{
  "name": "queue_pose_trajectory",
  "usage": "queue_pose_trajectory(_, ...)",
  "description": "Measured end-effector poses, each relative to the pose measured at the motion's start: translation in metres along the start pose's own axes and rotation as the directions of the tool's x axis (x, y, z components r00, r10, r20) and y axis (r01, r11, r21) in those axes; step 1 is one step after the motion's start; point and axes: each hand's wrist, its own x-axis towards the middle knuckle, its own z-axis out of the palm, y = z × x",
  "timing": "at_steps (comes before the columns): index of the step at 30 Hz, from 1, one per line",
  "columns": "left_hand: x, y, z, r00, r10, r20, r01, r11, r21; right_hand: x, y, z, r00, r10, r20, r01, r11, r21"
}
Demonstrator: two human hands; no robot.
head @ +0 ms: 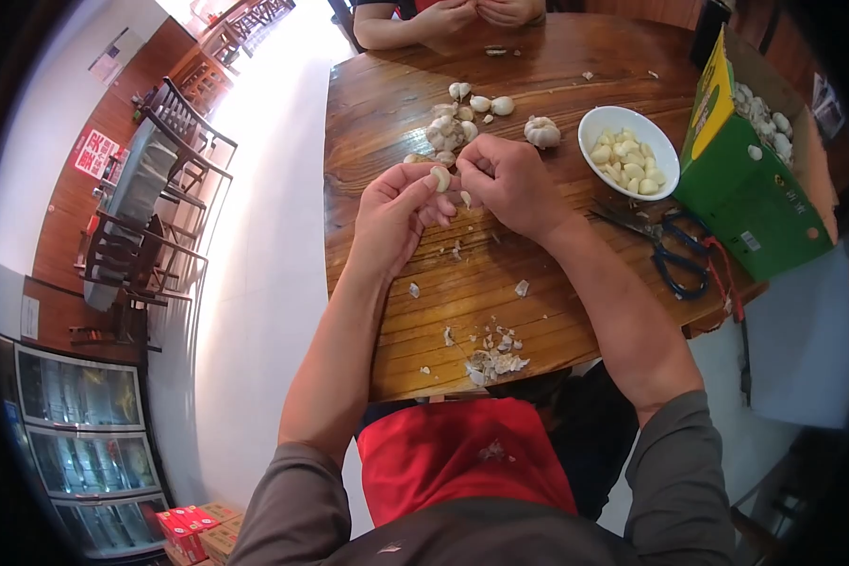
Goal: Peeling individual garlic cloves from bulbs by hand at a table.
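My left hand (403,205) pinches a pale garlic clove (440,179) between thumb and fingers above the wooden table (424,262). Close on its right, my right hand (509,180) has its fingers curled together; a bit of garlic skin (465,199) shows just below the fingertips, and whether they grip it I cannot tell. Beyond both hands lie garlic bulbs and loose cloves (444,132), with one whole garlic bulb (542,132) apart to the right. A white bowl (589,157) holds several peeled cloves.
Blue-handled scissors (679,272) lie right of my right forearm, by a green cardboard box (750,191) of garlic. Garlic skins (495,362) are heaped near the table's front edge. Another person's hands (474,14) are at the far edge. A red apron (460,453) covers my lap.
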Motion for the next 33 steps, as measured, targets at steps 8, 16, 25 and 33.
queue_pose_trajectory(8,0.000,-0.001,-0.004,1.000,0.017,0.016,-0.018,0.998,0.058,-0.002,-0.021,0.000,0.997,-0.072,-0.031,0.072,0.997,0.000)
queue_pose_trajectory(16,-0.001,-0.006,-0.002,0.999,0.051,0.009,-0.052,0.979,0.197,0.002,-0.008,-0.001,0.986,-0.164,0.027,0.165,0.986,-0.014)
queue_pose_trajectory(25,-0.001,-0.010,-0.003,0.998,0.066,0.001,-0.062,0.945,0.322,0.001,-0.006,0.002,0.993,-0.115,0.038,0.116,0.993,-0.029)
queue_pose_trajectory(33,0.000,-0.003,0.002,0.999,0.042,-0.014,-0.039,0.987,0.154,0.000,-0.011,0.003,0.999,-0.032,-0.011,0.033,0.994,0.101)
